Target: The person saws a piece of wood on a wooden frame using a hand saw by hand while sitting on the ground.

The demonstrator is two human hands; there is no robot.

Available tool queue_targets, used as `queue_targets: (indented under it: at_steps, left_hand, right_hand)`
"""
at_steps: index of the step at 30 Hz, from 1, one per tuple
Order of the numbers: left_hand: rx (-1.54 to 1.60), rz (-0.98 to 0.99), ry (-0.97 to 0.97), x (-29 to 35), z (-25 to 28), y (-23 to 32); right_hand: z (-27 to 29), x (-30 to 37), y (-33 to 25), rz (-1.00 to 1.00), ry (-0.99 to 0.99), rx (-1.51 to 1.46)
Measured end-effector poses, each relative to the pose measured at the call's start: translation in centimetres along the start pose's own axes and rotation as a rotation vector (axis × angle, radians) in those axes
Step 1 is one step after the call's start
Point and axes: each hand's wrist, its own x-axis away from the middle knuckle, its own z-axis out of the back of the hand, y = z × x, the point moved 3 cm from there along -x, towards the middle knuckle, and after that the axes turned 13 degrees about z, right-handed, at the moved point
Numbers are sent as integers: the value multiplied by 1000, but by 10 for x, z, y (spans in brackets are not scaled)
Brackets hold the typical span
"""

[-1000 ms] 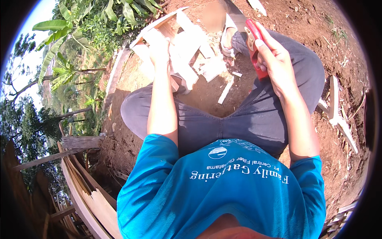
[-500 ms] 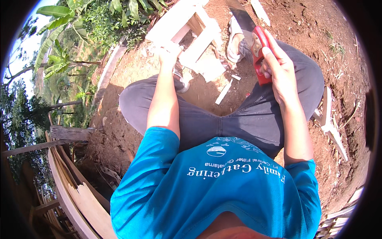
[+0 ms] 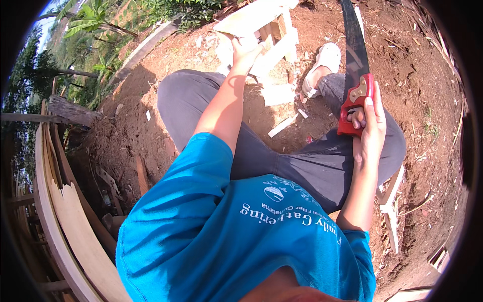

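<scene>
My right hand (image 3: pixel 370 118) is wrapped round the red handle of a handsaw (image 3: pixel 356 55). The saw's dark blade points away from me, right of a pale wooden frame (image 3: pixel 256 17) and clear of it. That frame has a broad, light top and slanting legs, and stands on the soil past my knees. At its near left edge, my left hand (image 3: pixel 245 52) grips the wood, thumb stretched to the right. Glare washes out some fingers. Between my legs lie a pale offcut (image 3: pixel 279 94) and a thin wood strip (image 3: pixel 283 126).
My bent legs (image 3: pixel 196 100) flank the work area, with a shoe (image 3: pixel 328 57) right of the frame. Long boards (image 3: pixel 75 211) lean at the left. Nailed wood scraps (image 3: pixel 390 211) lie by my right thigh. Plants and a low kerb (image 3: pixel 146 50) border the dirt at far left.
The saw has swung from leaning left to nearly upright, drawing away from the frame as my right hand shifted back and right. My left hand stays at the frame. The whole view has turned.
</scene>
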Motion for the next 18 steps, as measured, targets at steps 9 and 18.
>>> queue_targets:
  at_steps: [9,18]
  left_hand:
    - [138,173,-99,4,14,3]
    - [314,504,-179,-37,34,6]
  right_hand:
    - [-16,2,-4,-4,-39,9]
    - [-18,-3,3,6,-86,-2]
